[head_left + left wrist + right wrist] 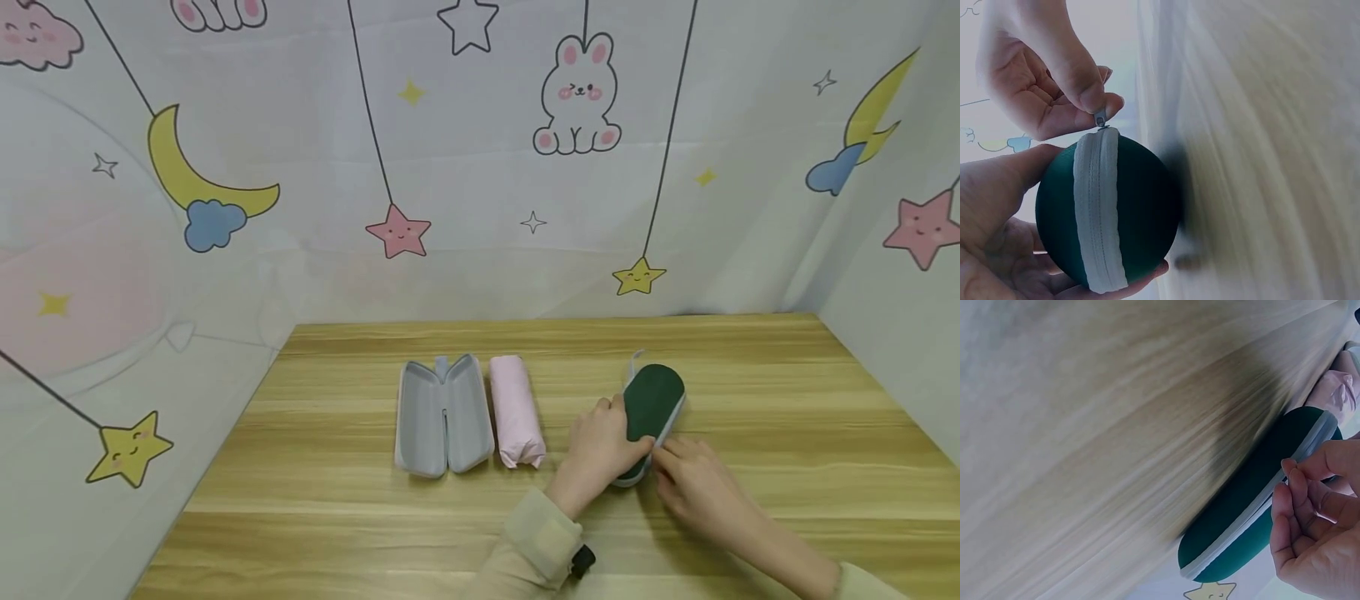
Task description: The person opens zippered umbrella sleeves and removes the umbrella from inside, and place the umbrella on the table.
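Observation:
A dark green zippered case [657, 398] with a pale grey zipper band lies on the right half of the table. My left hand [600, 446] grips it near its close end, thumb on top and fingers round the far side. With thumb and forefinger my right hand [697, 483] pinches the small metal zipper pull [1100, 117], which stands out from the band. In the left wrist view the zipper teeth [1097, 212] are closed round the near end. The right wrist view shows a narrow dark slit along the band [1254, 519] beside my right fingers.
Left of the hands lies a pink wrapped bundle [517, 412], next to an opened grey-lined case [420, 421]. A small black object [582, 561] shows by my left sleeve. A printed cloth [480, 167] hangs behind the wooden table [337, 533].

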`<action>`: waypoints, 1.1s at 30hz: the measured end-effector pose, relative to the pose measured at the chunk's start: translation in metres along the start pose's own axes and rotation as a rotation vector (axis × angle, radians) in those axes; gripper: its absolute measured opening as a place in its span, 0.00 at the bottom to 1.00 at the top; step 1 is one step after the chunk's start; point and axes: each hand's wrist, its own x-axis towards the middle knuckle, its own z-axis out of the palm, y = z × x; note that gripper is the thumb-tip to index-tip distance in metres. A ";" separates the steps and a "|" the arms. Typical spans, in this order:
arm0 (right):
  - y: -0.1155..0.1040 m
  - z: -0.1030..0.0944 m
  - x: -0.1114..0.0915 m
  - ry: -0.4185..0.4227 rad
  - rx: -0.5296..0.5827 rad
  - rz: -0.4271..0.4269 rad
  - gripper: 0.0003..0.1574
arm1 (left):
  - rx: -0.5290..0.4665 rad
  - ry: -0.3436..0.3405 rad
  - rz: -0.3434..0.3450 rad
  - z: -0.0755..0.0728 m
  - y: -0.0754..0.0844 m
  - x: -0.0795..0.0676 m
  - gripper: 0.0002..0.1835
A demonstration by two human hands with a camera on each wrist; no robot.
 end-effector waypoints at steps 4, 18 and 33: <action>0.001 0.000 -0.002 0.022 0.005 -0.013 0.19 | -0.002 0.005 -0.008 0.001 0.002 0.000 0.36; 0.001 -0.006 -0.005 0.009 -0.009 -0.003 0.17 | 0.004 0.083 -0.017 0.003 0.011 -0.004 0.37; 0.002 -0.009 -0.009 0.000 -0.019 0.017 0.20 | -0.016 0.012 -0.077 0.002 0.020 -0.004 0.39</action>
